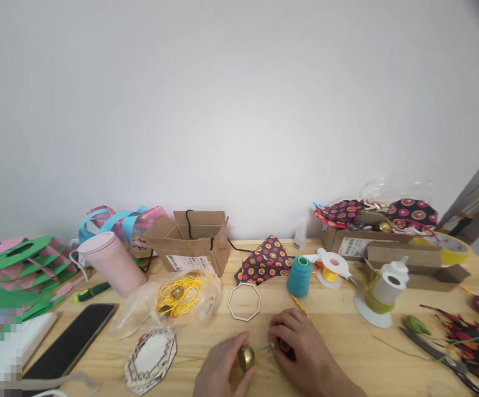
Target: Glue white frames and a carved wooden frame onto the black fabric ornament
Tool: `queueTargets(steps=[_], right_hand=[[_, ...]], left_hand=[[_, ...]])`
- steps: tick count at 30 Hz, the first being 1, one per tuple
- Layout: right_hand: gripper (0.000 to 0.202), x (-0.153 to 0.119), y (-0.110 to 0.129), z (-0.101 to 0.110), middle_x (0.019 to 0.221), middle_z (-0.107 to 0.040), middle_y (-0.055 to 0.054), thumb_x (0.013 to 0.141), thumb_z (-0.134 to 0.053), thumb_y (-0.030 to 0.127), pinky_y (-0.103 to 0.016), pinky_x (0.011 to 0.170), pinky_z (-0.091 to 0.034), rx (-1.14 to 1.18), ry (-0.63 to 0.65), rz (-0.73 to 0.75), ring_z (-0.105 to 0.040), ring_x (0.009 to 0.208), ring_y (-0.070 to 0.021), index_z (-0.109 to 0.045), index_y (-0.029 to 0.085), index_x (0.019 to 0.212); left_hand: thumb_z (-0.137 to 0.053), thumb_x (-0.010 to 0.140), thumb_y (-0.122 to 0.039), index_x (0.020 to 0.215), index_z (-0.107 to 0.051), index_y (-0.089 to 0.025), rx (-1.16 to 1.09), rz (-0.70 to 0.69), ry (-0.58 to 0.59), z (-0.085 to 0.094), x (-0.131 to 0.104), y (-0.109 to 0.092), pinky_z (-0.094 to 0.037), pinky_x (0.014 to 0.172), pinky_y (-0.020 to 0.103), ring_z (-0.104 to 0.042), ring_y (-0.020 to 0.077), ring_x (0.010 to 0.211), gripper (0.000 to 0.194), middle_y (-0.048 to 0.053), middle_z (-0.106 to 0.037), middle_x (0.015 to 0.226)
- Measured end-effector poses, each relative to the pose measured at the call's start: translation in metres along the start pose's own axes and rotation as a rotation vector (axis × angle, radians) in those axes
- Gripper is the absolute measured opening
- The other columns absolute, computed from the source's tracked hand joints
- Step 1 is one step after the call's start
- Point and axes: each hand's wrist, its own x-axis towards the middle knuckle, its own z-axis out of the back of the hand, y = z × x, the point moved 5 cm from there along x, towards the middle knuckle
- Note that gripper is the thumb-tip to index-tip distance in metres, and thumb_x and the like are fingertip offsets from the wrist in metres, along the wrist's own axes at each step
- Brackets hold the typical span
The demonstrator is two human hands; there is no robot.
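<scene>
My left hand (pixel 222 368) pinches a round brass-coloured bell (pixel 246 358) between thumb and fingers, low over the table's front. To its right, my right hand (pixel 303 346) curls around a small dark piece of patterned fabric (pixel 286 349), mostly hidden under the fingers. A thin strand seems to run between the two hands, too faint to trace. Just beyond them lies a white octagonal ring (pixel 244 301). Behind the ring rests a folded dark patterned cloth (pixel 263 260). A teal thread spool (pixel 299 277) stands beyond my right hand, with yellow cord (pixel 300 305) close by.
Left of my hands are a patterned octagonal stack (pixel 150 358), a plastic bag of yellow cord (pixel 177 295), a phone (pixel 74 342) and a pink tumbler (pixel 112 263). An open carton (pixel 193 242) stands behind. Rightward are ribbon on a white spool (pixel 373 310), scissors (pixel 441 358) and fabric scraps (pixel 477 336).
</scene>
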Motion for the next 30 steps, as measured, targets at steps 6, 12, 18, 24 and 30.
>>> queueTargets(steps=[6, 12, 18, 24, 30], right_hand=[[0.012, 0.003, 0.021, -0.001, 0.083, -0.068, 0.0, 0.079, -0.057, 0.017, -0.034, 0.09, -0.032, 0.019, 0.144, 0.118, -0.054, 0.086, -0.0155, -0.063, 0.022, 0.088], [0.013, 0.003, 0.01, 0.003, 0.066, -0.064, 0.003, 0.083, -0.053, 0.018, -0.035, 0.094, -0.027, -0.035, 0.098, 0.081, -0.055, 0.076, -0.013, -0.064, 0.024, 0.079], [0.017, 0.006, 0.009, 0.004, 0.062, -0.062, 0.001, 0.083, -0.049, 0.015, -0.035, 0.085, -0.031, -0.019, 0.054, 0.052, -0.051, 0.07, -0.014, -0.062, 0.021, 0.075], [0.017, 0.008, 0.003, 0.004, 0.06, -0.058, -0.001, 0.082, -0.049, 0.022, -0.029, 0.067, -0.035, 0.025, 0.023, -0.015, -0.048, 0.067, -0.0149, -0.063, 0.019, 0.072], [0.024, 0.011, -0.009, 0.001, 0.06, -0.062, -0.001, 0.084, -0.051, 0.035, -0.029, 0.069, -0.035, 0.091, 0.021, 0.006, -0.049, 0.064, -0.0136, -0.069, 0.021, 0.076]], left_hand=[[-0.063, 0.07, -0.025, 0.108, -0.049, -0.023, -0.109, -0.051, -0.068, 0.005, 0.004, -0.013, -0.052, 0.07, 0.013, -0.066, 0.0103, 0.078, 0.041, -0.001, -0.07, 0.088], [-0.064, 0.069, -0.03, 0.088, -0.06, -0.025, -0.21, 0.041, -0.005, -0.006, 0.012, -0.011, -0.053, 0.065, 0.017, -0.066, 0.0126, 0.071, 0.021, -0.001, -0.07, 0.08], [-0.061, 0.064, -0.025, 0.08, -0.064, -0.023, -0.302, 0.322, 0.204, -0.022, 0.019, -0.001, -0.05, 0.066, 0.027, -0.063, 0.0183, 0.071, 0.017, 0.002, -0.07, 0.077], [-0.046, 0.076, -0.039, 0.091, -0.061, -0.019, -0.625, 0.422, 0.487, -0.03, 0.03, 0.0, -0.047, 0.069, 0.028, -0.062, 0.018, 0.072, 0.029, 0.003, -0.068, 0.076], [-0.039, 0.081, -0.043, 0.084, -0.062, -0.017, -0.832, 0.375, 0.649, -0.028, 0.047, 0.003, -0.045, 0.069, 0.026, -0.059, 0.017, 0.076, 0.035, 0.003, -0.066, 0.078]])
